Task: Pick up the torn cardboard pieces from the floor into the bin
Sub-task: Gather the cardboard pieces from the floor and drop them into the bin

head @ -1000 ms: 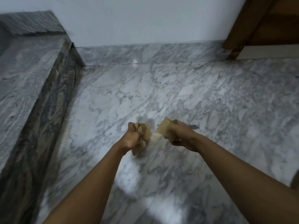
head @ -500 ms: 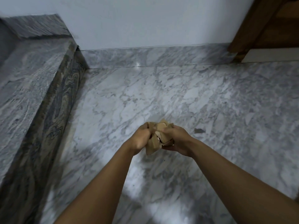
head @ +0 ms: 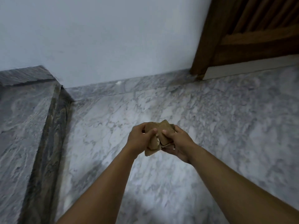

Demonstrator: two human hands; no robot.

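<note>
Cardboard [head: 162,132]: torn brown pieces, pressed together into one loose bundle. It is in the air above the floor, between the two hands, and no part of it touches the marble.
Left hand [head: 139,140]: grips the left side of the bundle, with the fingers curled round it and the thumb on top.
Right hand [head: 178,143]: holds the bundle from the right and from below, with the thumb pressing on the top piece and the fingers curled under.
Floor [head: 226,126]: grey-white marble. In the part that shows I see no loose piece lying on it.
Bin: not in view, so I cannot say where it stands.
Around: white wall [head: 113,38], wooden door [head: 258,34] at the upper right, darker marble step [head: 24,118] at the left.
Done: I judge the collecting is finished, at least for this patch of floor.
Left to do: carry the bundle to the bin and drop it in. Whether more pieces lie outside the view, I cannot tell.
Risk: the bundle has several layers, and a small piece may slip out at the lower edge if the grip loosens.
</note>
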